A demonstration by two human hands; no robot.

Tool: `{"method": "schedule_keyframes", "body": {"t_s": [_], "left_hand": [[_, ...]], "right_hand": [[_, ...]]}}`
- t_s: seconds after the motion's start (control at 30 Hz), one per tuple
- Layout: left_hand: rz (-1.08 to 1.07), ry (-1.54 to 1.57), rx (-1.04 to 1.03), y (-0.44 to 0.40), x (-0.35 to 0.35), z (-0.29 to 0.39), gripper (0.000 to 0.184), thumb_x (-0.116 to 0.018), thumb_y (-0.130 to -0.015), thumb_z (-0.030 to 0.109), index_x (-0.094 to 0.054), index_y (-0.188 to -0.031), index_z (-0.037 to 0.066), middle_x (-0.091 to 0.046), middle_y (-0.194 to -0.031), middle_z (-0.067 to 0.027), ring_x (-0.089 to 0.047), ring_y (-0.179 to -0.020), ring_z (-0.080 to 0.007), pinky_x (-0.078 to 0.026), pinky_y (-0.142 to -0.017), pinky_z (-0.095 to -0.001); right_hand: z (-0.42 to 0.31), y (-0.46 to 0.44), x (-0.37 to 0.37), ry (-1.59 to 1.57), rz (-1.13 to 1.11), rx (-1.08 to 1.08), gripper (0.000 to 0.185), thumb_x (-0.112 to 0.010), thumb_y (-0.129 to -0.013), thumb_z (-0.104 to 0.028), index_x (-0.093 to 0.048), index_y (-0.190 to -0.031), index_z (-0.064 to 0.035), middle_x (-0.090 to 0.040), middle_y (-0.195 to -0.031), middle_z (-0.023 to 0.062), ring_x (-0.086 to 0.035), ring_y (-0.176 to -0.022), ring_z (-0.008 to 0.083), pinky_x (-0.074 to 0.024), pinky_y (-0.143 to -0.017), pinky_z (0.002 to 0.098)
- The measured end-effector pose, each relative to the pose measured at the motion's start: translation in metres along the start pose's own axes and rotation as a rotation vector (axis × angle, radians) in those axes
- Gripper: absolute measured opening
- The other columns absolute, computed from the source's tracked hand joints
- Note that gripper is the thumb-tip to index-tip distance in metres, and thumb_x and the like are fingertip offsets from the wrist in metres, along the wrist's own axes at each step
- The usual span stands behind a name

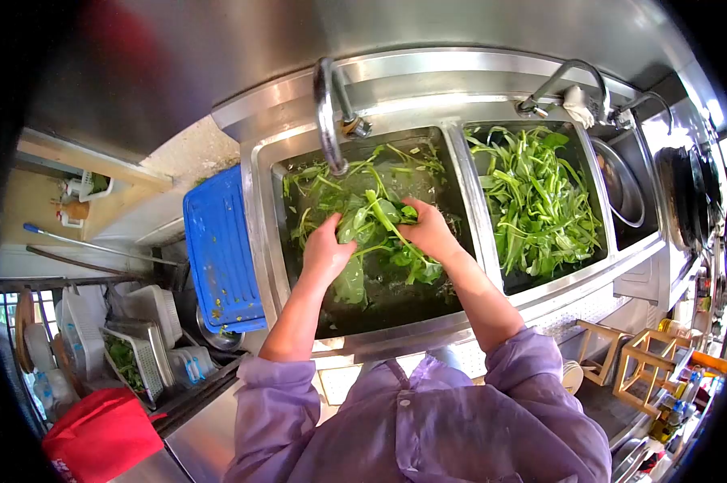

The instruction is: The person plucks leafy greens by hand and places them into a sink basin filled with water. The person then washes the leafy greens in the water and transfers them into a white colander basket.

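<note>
Both hands are over the water-filled left sink basin (470, 201), gripping one bunch of leafy greens (371, 227) between them. My left hand (329, 248) has its fingers curled round the leaves on the near left of the bunch. Thick pale stems and leaves sit in my right hand (429, 232), whose fingers are closed from the right side. Some fingertips are hidden by the leaves. Loose stems and bits of leaf float in the murky water around the bunch. A curved faucet (329, 113) reaches over the basin just beyond my left hand.
More leafy greens (540, 205) fill the middle basin. A metal bowl (621, 181) stands in the right-hand basin. Left of the sink leans a blue plastic lid or tub (222, 249). White baskets (130, 358) and a red cloth or bag (101, 435) lie lower left; wooden frames (645, 366) stand lower right.
</note>
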State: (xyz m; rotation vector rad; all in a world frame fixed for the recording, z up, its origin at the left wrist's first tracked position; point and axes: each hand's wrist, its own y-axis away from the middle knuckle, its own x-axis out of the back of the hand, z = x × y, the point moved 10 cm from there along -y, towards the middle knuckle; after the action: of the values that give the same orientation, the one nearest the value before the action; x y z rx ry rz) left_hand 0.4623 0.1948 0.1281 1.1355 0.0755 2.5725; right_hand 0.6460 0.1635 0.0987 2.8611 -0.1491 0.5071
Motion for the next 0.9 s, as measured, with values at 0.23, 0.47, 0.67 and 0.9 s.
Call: {"method": "schedule_keyframes", "body": {"t_s": [0.23, 0.47, 0.67, 0.9], "left_hand": [[0.078, 0.085, -0.127, 0.031, 0.032, 0.11, 0.052, -0.065, -0.064, 0.016, -0.047, -0.11, -0.004, -0.058, -0.096, -0.0213, -0.057, -0.089, -0.0301, -0.044, -0.076, -0.0323], [-0.074, 0.281, -0.289, 0.035, 0.011, 0.263, 0.053, -0.068, -0.067, 0.018, -0.048, -0.111, -0.004, -0.059, -0.098, -0.0141, -0.056, -0.088, -0.0181, -0.043, -0.078, -0.0286], [-0.126, 0.492, -0.562, 0.011, -0.076, 0.362, 0.053, -0.068, -0.063, 0.025, -0.049, -0.106, 0.001, -0.059, -0.091, -0.0159, -0.059, -0.084, -0.0253, -0.045, -0.074, -0.0331], [-0.202, -0.095, -0.386, 0.022, -0.205, 0.29, 0.076, -0.068, -0.066, 0.023, -0.026, -0.128, 0.012, -0.037, -0.12, -0.0212, -0.047, -0.105, -0.0323, -0.046, -0.081, -0.0386]], "right_hand": [[-0.051, 0.022, 0.042, -0.099, 0.02, 0.202, 0.047, -0.061, -0.067, -0.001, -0.046, -0.112, 0.0065, -0.061, -0.079, 0.009, -0.055, -0.064, 0.0096, -0.0445, -0.058, 0.0234], [-0.107, 0.066, 0.191, -0.19, 0.087, 0.167, 0.055, -0.064, -0.067, -0.004, -0.043, -0.117, 0.0042, -0.061, -0.083, 0.0092, -0.057, -0.063, 0.0105, -0.0467, -0.058, 0.0228], [-0.072, 0.085, 0.324, -0.177, 0.257, 0.158, 0.06, -0.063, -0.067, -0.001, -0.037, -0.12, 0.0072, -0.06, -0.087, 0.0119, -0.057, -0.06, 0.0105, -0.0462, -0.055, 0.0217], [0.079, 0.056, 0.347, 1.129, 0.257, -0.238, 0.041, -0.053, -0.074, -0.012, -0.046, -0.114, -0.0081, -0.056, -0.097, 0.015, -0.057, -0.092, 0.0302, -0.0446, -0.076, 0.0405]]}}
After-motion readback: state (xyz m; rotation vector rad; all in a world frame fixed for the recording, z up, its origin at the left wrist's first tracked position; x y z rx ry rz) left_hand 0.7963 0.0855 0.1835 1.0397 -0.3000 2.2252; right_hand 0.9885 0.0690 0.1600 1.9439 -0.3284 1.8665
